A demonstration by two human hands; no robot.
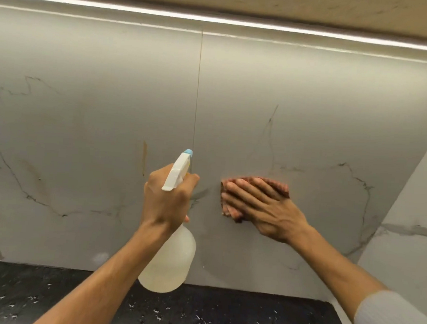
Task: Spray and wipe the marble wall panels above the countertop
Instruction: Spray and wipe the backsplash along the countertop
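Note:
Grey-white marble wall panels point(110, 99) with dark veins fill the view, split by a vertical seam point(197, 90). My left hand point(165, 199) grips a translucent spray bottle point(168, 262) by its neck; its white trigger head with a blue nozzle point(180, 168) points at the wall near the seam. My right hand point(260, 203) lies flat, fingers spread, pressing a reddish-brown checked cloth point(279, 185) against the right panel just right of the seam. Most of the cloth is hidden under the hand.
A black speckled countertop point(46, 292) runs along the bottom. A marble side wall point(410, 226) closes the corner at the right. An LED strip point(217, 19) glows under the wooden cabinet above. A brownish streak point(144, 157) marks the left panel.

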